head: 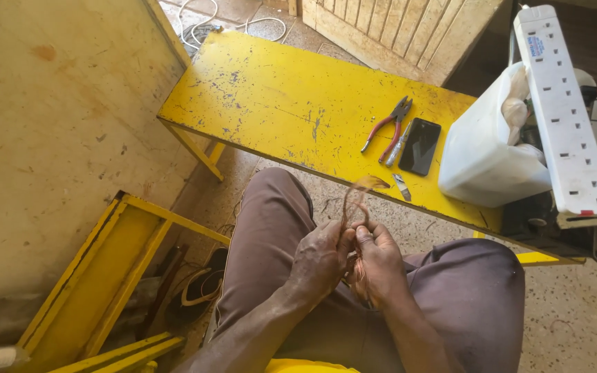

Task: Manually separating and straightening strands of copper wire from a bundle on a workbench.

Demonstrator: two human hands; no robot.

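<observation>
Worn yellow bench (278, 103) carries pliers (388, 128), dark phone (420, 145), white container (481, 152). Over the lap, left hand (320, 261) and right hand (378, 266) both pinch a thin copper wire loop (357, 200), near the bench's near edge.

Bright, even daylight; sharp, slight wide-angle edge distortion.

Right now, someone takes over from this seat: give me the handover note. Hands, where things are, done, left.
Left hand and right hand meet over the lap, both pinching a thin coppery wire loop that rises between them.
Red-handled pliers, a dark phone and a small blade lie on the yellow bench, untouched.
White power strip rests at the bench's right end beside a white plastic container.
Done: wire in hand. Left: cannot tell how far the wire work is.
</observation>
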